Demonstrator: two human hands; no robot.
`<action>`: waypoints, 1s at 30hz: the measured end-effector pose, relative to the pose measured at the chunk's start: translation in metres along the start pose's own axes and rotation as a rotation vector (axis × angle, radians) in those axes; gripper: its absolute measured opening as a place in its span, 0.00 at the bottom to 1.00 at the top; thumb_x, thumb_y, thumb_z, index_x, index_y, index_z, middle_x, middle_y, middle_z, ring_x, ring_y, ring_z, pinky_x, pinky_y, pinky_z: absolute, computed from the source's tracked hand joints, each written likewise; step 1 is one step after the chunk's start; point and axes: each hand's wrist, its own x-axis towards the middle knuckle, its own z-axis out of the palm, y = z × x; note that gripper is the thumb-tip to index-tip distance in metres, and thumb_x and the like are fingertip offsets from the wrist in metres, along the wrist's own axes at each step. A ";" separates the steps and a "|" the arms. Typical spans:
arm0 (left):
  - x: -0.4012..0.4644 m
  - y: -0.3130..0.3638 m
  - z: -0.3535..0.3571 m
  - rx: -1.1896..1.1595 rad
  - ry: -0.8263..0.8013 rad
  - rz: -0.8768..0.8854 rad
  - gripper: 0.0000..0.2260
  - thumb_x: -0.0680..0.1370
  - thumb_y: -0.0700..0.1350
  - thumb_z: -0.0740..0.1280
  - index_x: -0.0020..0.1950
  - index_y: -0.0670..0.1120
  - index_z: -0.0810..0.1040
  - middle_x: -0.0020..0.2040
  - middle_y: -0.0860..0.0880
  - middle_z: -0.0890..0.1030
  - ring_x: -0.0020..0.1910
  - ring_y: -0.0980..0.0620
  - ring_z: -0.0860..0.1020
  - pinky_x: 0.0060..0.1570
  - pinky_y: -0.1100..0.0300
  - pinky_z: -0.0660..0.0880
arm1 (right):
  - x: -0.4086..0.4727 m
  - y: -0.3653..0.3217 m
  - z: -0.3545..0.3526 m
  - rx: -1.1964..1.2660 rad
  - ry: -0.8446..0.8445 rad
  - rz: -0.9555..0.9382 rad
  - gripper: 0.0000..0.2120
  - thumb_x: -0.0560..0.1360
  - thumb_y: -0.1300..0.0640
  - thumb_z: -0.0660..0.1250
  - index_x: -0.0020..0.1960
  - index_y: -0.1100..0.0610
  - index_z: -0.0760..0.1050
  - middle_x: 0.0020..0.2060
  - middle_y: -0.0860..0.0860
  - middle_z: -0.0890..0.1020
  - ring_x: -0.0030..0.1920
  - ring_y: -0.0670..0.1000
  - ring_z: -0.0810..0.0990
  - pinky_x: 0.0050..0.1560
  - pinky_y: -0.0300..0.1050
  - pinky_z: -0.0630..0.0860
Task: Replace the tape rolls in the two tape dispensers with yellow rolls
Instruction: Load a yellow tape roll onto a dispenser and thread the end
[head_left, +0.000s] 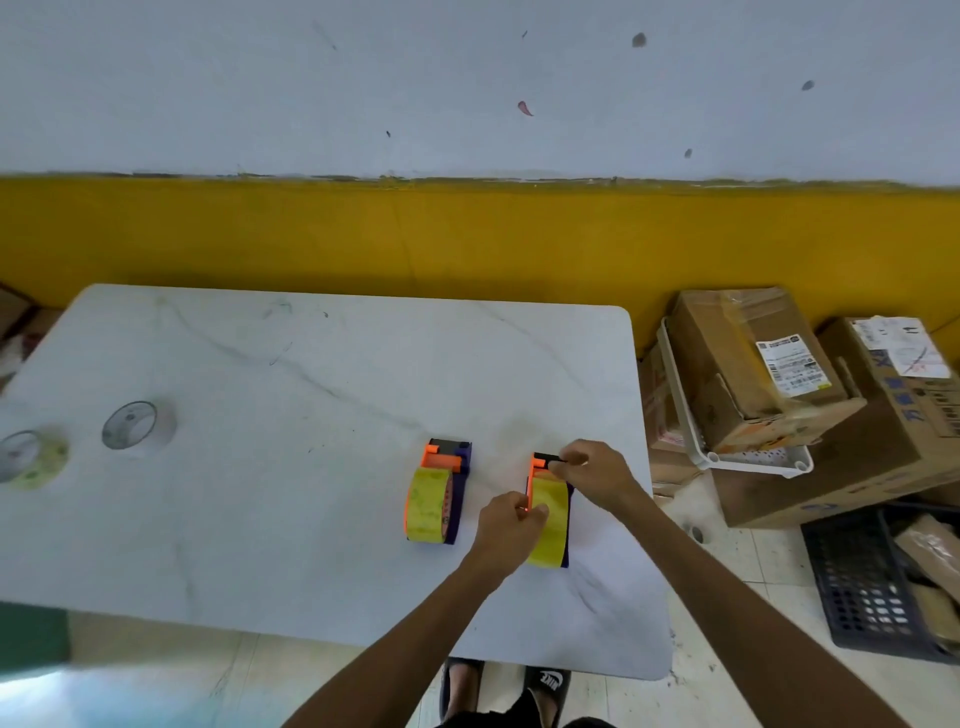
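Note:
Two orange-and-purple tape dispensers lie on the white table (311, 415), each holding a yellow roll. The left dispenser (441, 491) lies untouched with its yellow roll (428, 506) in place. My left hand (506, 527) grips the orange side of the right dispenser (548, 512) beside its yellow roll (550, 525). My right hand (592, 470) pinches the dispenser's head end, at the black cutter part. Two removed rolls sit at the table's left: a clear one (137, 431) and a pale one (31, 460).
Cardboard boxes (753, 374) and a white basket (727, 462) stand stacked on the floor right of the table. A dark crate (872, 587) sits further right. A yellow-and-white wall runs behind the table. My feet (504, 691) show under the near edge.

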 end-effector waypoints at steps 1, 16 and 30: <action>0.001 -0.001 0.000 0.010 -0.005 0.013 0.15 0.77 0.50 0.63 0.50 0.39 0.79 0.40 0.44 0.78 0.39 0.50 0.75 0.46 0.49 0.77 | 0.006 -0.006 -0.002 -0.103 -0.085 -0.064 0.14 0.74 0.53 0.68 0.53 0.63 0.79 0.50 0.58 0.83 0.53 0.57 0.80 0.54 0.50 0.75; 0.021 -0.008 -0.007 0.078 -0.034 0.033 0.22 0.75 0.59 0.65 0.28 0.47 0.65 0.26 0.51 0.66 0.27 0.54 0.67 0.33 0.60 0.66 | 0.057 0.019 0.011 -0.510 -0.145 -0.265 0.14 0.71 0.48 0.66 0.43 0.56 0.86 0.42 0.52 0.82 0.43 0.54 0.77 0.38 0.39 0.66; 0.026 0.002 -0.003 0.370 -0.050 0.117 0.22 0.78 0.61 0.53 0.30 0.48 0.63 0.27 0.51 0.65 0.29 0.51 0.67 0.35 0.55 0.69 | 0.062 0.023 0.016 -0.555 -0.057 -0.303 0.11 0.75 0.53 0.66 0.46 0.57 0.85 0.48 0.55 0.80 0.52 0.57 0.74 0.42 0.43 0.66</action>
